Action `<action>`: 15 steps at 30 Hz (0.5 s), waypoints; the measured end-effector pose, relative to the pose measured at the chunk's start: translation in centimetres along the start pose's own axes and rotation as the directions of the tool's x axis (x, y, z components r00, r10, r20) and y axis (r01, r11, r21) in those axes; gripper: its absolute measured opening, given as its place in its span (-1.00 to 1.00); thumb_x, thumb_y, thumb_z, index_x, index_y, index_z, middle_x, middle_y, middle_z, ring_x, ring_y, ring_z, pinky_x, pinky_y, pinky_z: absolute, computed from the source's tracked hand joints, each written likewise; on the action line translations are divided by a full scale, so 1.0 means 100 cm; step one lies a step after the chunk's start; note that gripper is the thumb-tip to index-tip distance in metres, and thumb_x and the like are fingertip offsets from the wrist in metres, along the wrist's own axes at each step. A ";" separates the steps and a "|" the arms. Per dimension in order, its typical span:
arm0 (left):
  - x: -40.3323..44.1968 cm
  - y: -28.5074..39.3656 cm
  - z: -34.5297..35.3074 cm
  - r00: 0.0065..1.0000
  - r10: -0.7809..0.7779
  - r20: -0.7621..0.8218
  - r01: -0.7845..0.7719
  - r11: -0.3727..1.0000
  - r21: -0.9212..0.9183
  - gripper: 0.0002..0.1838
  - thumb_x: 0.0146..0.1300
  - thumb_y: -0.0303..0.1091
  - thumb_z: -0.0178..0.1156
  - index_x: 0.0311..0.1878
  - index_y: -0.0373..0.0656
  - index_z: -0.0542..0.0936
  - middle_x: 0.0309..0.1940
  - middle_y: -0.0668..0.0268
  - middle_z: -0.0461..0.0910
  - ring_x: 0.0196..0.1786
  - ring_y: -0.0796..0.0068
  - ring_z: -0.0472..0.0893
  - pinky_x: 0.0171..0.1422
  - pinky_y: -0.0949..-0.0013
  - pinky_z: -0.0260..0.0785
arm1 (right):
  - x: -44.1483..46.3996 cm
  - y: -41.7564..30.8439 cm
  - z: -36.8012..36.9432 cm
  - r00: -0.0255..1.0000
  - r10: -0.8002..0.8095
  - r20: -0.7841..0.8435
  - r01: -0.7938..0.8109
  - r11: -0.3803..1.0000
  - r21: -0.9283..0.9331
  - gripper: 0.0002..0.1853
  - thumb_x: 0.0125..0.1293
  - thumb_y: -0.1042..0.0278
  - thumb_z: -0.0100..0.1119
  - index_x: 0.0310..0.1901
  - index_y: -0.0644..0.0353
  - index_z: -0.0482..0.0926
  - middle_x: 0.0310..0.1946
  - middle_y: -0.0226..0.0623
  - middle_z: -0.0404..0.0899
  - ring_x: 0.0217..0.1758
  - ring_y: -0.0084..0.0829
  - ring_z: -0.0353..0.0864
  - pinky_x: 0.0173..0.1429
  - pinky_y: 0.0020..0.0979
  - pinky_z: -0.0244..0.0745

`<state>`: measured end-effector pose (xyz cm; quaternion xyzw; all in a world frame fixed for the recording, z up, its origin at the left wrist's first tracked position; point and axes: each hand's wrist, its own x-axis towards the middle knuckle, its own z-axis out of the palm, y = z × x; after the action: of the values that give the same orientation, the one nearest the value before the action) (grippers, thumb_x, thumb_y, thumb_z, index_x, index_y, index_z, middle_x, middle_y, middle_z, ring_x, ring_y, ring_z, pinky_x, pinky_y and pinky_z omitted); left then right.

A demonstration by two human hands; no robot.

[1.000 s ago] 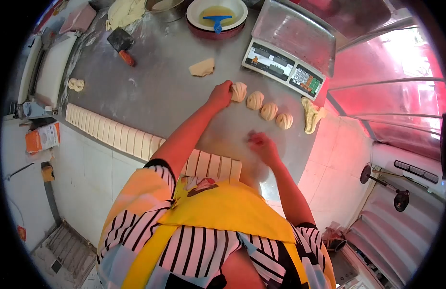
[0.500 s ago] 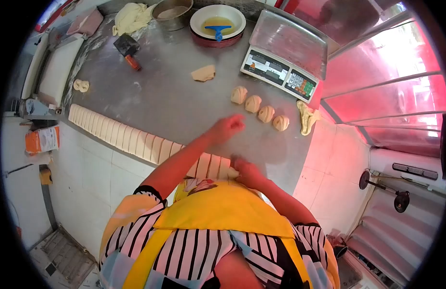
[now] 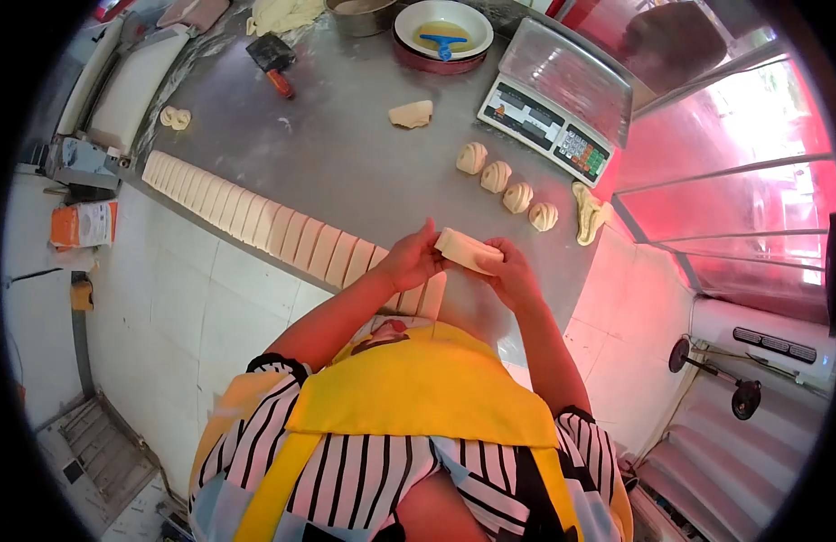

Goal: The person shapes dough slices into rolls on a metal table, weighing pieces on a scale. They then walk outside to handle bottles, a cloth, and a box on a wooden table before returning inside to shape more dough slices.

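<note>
The left hand (image 3: 413, 262) and right hand (image 3: 516, 276) grasp a dough piece (image 3: 469, 252) between them — one at each end — over the near side of the steel table (image 3: 346, 163). A row of dough slices (image 3: 255, 217) stretches left; beyond the hands, farther right, four swirled rolls (image 3: 517, 197) line up near the scale (image 3: 554, 113).

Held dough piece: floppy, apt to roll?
Probably soft: the dough piece looks raw. Perhaps not very floppy, since it spans left hand and right hand without obvious sag. Unlikely to roll, given its long, flat-sided shape.
</note>
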<state>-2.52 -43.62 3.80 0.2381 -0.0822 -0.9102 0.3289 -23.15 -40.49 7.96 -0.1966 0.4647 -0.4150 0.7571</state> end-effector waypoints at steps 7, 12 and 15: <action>0.003 -0.004 0.019 0.946 0.311 0.089 -0.298 0.734 0.610 -0.46 0.28 -0.09 0.12 0.21 -0.15 0.27 0.05 0.29 0.44 0.12 0.39 0.43 0.23 0.29 0.26 | 0.009 0.012 0.020 0.985 -0.073 -0.156 0.105 0.973 0.207 -0.67 0.21 0.36 0.21 -0.10 0.34 0.36 -0.12 -0.12 0.46 -0.10 -0.30 0.53 0.06 -0.32 0.49; 0.020 -0.018 0.005 0.965 0.235 0.118 -0.258 0.931 0.256 -0.49 0.28 -0.17 0.13 0.20 -0.22 0.27 0.09 0.21 0.42 0.17 0.34 0.42 0.25 0.27 0.28 | 0.015 0.034 0.023 0.963 -0.193 -0.190 0.186 0.981 -0.056 -0.70 0.15 0.35 0.28 -0.16 0.29 0.44 -0.21 -0.28 0.52 -0.19 -0.44 0.54 -0.01 -0.41 0.44; 0.014 0.003 0.024 0.989 0.143 0.045 -0.149 0.967 0.207 -0.51 0.31 -0.15 0.09 0.18 -0.24 0.29 0.05 0.17 0.45 0.13 0.32 0.45 0.21 0.24 0.33 | 0.018 0.034 0.015 0.983 -0.177 -0.055 0.115 0.815 -0.568 -0.69 0.06 0.38 0.37 -0.19 0.26 0.51 -0.32 -0.39 0.57 -0.16 -0.52 0.53 -0.05 -0.43 0.46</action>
<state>-4.46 -44.79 5.43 0.2511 -0.1997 -0.8732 0.3669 -19.98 -40.14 5.41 -0.4236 0.5889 -0.3265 0.6060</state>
